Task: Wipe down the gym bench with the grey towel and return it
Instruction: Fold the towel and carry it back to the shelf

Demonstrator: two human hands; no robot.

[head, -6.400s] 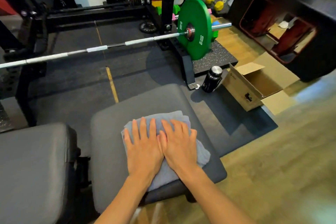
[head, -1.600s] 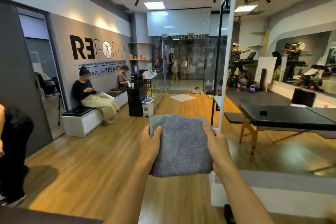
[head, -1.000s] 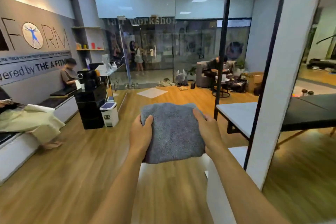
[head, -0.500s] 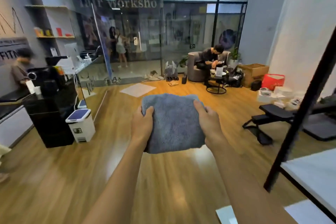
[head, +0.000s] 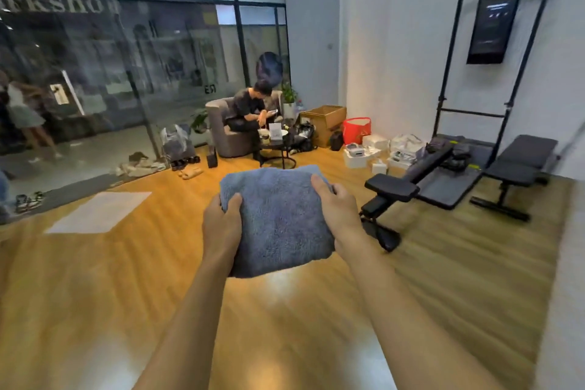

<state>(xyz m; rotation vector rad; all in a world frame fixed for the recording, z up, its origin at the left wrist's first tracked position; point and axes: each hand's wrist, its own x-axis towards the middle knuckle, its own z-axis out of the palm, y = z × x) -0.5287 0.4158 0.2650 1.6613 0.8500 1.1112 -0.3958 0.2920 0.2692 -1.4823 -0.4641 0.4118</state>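
The folded grey towel [head: 278, 218] is held out in front of me at chest height, above the wooden floor. My left hand [head: 221, 225] grips its left edge, thumb on top. My right hand [head: 338, 209] grips its right edge in the same way. The bench that I wiped earlier is out of view. Two other black gym benches stand ahead on the right: a folding one [head: 408, 180] just beyond my right hand and a flat one [head: 522, 165] by the wall.
A person sits in a grey armchair [head: 221, 127] behind a small round table [head: 278, 146]. Boxes and bags [head: 357, 136] lie along the far wall. A black frame with a screen [head: 493, 28] stands against the right wall. Glass partition [head: 95, 73] on the left, shoes at its foot.
The view has swung to the right as I carry the towel: the counter and bin have left the frame, and the benches and wall frame have come in. My grip on the towel is unchanged.
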